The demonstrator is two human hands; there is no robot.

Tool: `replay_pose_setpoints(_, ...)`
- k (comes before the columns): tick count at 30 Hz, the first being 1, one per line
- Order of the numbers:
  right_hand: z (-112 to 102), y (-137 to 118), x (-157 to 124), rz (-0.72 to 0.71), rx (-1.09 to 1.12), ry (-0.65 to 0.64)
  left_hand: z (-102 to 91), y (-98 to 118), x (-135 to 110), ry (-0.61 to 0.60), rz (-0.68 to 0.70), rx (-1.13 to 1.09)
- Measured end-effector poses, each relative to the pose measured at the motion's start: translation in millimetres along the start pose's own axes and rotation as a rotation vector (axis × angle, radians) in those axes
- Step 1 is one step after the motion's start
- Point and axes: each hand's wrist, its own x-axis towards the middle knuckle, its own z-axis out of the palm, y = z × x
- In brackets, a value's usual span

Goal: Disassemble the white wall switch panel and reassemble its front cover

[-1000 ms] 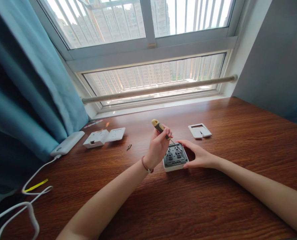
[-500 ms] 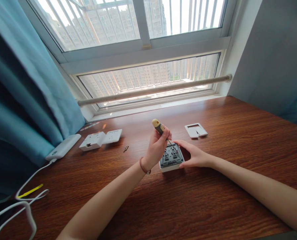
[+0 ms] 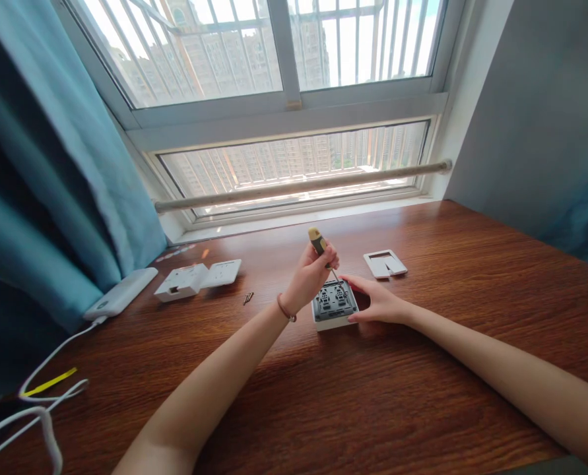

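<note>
Lying in a loose cluster, a few slim brownish metal screws point(image 3: 248, 298) are being supported by the reddish-brown wood-grain table point(image 3: 373, 396); they are being judged hard, tiny and prone to rolling. To their right, a yellow-and-dark-grey screwdriver point(image 3: 317, 243) with a thin metal shaft is being gripped by the curled fingers of the left hand point(image 3: 311, 277), the shaft being angled down toward the far side of a square dark-grey plastic module point(image 3: 332, 311). Whether its tip is being seated in anything cannot be told. The module is being held within a square white plastic box point(image 3: 336, 324) at mid-table. The right side of this box is being clasped by the right hand point(image 3: 380, 300), thumb at the near corner and fingers at the far one. It is being judged light, rigid and smooth-walled, likely to skid under twisting, so its outer walls are being favoured as the hold. Farther right, a flat white plastic frame point(image 3: 397, 267) is being judged thin and easily cracked.
</note>
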Motion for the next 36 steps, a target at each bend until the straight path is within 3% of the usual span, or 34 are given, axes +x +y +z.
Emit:
replay_pose_setpoints(9,-1,4,3,-0.001,0.01,0.0,-5.3,-5,0,0.114,0.075,0.027)
replay_pose_setpoints(18,0,2,1,-0.001,0.029,0.006,-7.1,-7,-1,0.065,0.115,0.105)
replay_pose_setpoints(27,0,2,2,-0.01,0.019,0.013,-1.4,8,-6,-0.014,0.109,0.622)
replay_pose_setpoints(31,0,2,2,0.011,0.008,0.016,-2.2,11,-7,-0.01,0.091,0.626)
replay_pose_setpoints(36,-1,0,2,-0.019,0.036,0.004,-4.9,13,-8,-0.095,0.097,0.603)
